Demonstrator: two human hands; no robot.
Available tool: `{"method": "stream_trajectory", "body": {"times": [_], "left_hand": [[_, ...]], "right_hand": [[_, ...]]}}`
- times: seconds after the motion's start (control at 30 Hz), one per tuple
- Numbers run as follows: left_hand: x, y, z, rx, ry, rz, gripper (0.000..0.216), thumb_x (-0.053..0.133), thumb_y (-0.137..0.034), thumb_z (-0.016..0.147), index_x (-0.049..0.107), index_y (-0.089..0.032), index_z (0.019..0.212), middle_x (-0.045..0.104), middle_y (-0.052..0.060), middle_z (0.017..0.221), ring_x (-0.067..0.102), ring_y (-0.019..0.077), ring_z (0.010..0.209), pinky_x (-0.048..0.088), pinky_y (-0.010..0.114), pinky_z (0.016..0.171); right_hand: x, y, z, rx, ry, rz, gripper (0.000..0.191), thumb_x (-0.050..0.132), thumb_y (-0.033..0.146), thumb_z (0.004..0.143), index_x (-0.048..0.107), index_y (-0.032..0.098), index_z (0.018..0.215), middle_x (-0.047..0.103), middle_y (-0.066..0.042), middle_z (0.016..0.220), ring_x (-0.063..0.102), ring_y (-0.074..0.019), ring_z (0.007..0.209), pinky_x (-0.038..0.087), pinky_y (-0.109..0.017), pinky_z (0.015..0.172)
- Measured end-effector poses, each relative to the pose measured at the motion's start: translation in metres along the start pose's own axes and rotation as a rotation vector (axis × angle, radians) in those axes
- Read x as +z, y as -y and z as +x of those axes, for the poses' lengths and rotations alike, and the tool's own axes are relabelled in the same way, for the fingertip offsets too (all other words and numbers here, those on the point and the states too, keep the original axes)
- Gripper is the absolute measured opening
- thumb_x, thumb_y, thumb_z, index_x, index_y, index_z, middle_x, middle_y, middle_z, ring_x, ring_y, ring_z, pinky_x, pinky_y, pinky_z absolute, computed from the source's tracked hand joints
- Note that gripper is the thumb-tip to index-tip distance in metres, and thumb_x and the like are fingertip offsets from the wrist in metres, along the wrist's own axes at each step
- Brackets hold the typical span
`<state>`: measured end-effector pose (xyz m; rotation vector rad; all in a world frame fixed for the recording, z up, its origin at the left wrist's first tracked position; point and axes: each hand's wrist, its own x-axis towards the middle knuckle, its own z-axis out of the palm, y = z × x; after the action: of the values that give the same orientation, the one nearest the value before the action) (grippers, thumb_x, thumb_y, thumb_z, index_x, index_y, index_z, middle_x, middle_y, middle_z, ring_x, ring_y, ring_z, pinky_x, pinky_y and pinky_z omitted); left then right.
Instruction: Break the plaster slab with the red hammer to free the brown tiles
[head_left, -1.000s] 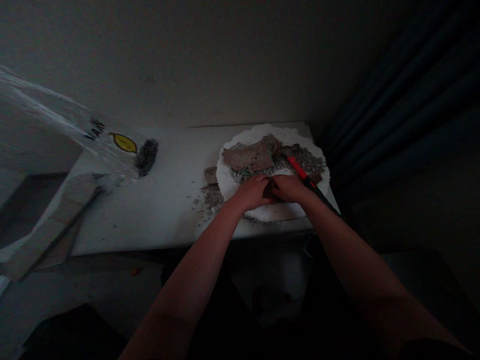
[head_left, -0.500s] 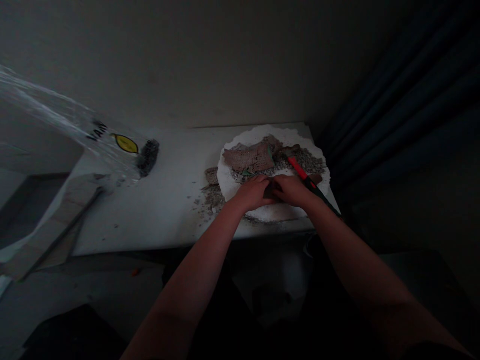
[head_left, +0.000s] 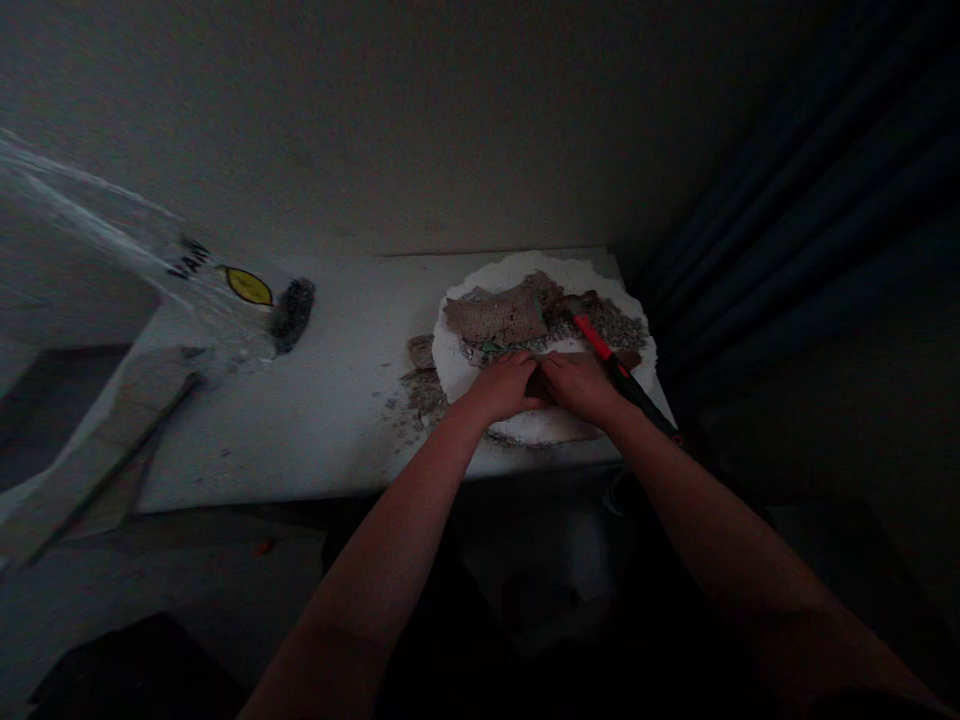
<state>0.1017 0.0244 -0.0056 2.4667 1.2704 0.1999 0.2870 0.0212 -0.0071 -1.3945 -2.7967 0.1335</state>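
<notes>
On a round white scalloped board point(head_left: 540, 430), my left hand point(head_left: 502, 385) and my right hand point(head_left: 577, 385) sit side by side with curled fingers. Between and under them is a brown piece point(head_left: 538, 384), mostly covered; its kind is too dark to make out. Just beyond the hands lies a coarse-woven brown cloth piece point(head_left: 499, 317) with bits of green. Grey gravel point(head_left: 619, 325) is spread on the board's far right. A hammer point(head_left: 596, 338) with a red and black handle slants beside my right hand, its head among the gravel.
The board rests on a white table point(head_left: 315, 430) near its right end. Crumbled debris point(head_left: 424, 390) lies left of the board. A clear plastic bag point(head_left: 217, 290) with dark gravel hangs over the table's left. Dark curtains point(head_left: 810, 200) are at right, flat boards point(head_left: 112, 450) at left.
My right hand has shifted slightly left and turned over the brown piece, closer to the left hand. The left hand stays nearly in place. The hammer and cloth have not moved on the board.
</notes>
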Motion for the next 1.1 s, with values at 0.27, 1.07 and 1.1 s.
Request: {"method": "stream_trajectory", "body": {"times": [0.27, 1.07, 1.1], "left_hand": [[0.001, 0.0, 0.0, 0.001, 0.001, 0.008, 0.061, 0.073, -0.047, 0.083, 0.059, -0.011, 0.13, 0.058, 0.017, 0.137, 0.055, 0.0314, 0.127, 0.042, 0.04, 0.112], [0.003, 0.0, 0.0, -0.005, -0.015, -0.003, 0.06, 0.073, -0.046, 0.083, 0.059, -0.014, 0.132, 0.059, 0.016, 0.138, 0.055, 0.0303, 0.128, 0.041, 0.04, 0.113], [0.002, -0.001, -0.001, -0.004, -0.017, -0.002, 0.06, 0.073, -0.045, 0.083, 0.059, -0.014, 0.132, 0.059, 0.015, 0.138, 0.055, 0.0302, 0.128, 0.042, 0.04, 0.112]], "right_hand": [[0.003, -0.004, 0.004, 0.037, 0.0, 0.015, 0.03, 0.04, 0.017, 0.102, 0.06, 0.01, 0.124, 0.066, -0.015, 0.117, 0.064, -0.0228, 0.09, 0.04, -0.032, 0.074], [0.0, -0.001, 0.002, -0.019, 0.014, -0.095, 0.032, 0.038, 0.012, 0.1, 0.059, 0.009, 0.123, 0.065, -0.017, 0.119, 0.063, -0.0246, 0.096, 0.04, -0.033, 0.076], [-0.001, -0.001, 0.002, -0.016, 0.016, -0.092, 0.032, 0.038, 0.012, 0.1, 0.059, 0.009, 0.123, 0.065, -0.017, 0.12, 0.063, -0.0245, 0.096, 0.04, -0.033, 0.076]]}}
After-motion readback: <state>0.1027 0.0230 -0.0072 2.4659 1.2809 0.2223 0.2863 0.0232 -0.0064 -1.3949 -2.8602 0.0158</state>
